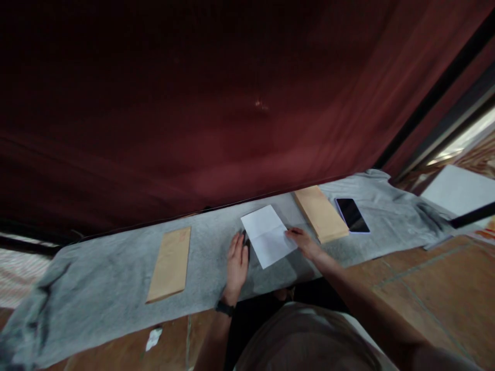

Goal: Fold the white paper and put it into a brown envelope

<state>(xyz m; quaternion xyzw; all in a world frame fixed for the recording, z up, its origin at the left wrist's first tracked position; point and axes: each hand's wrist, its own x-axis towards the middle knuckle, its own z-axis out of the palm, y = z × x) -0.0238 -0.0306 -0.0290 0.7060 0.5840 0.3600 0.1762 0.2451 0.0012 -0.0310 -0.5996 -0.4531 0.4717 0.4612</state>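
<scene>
A creased sheet of white paper (266,239) is in front of me, tilted over the grey cloth. My right hand (303,242) pinches its right edge between thumb and fingers. Just left of the paper, my left hand (237,262) has its fingers stretched out and holds nothing; a dark watch is on that wrist. To the right of the paper lies a stack of brown envelopes (320,214). Another brown envelope or stack (170,263), with small reddish print near its top, lies farther left on the cloth.
Grey cloth (108,283) covers the long, narrow surface. A dark-screened phone (352,215) lies right of the envelopes. A dark red curtain (232,129) hangs behind. On the tiled floor is a white scrap (153,339); a white panel (462,190) stands at the far right.
</scene>
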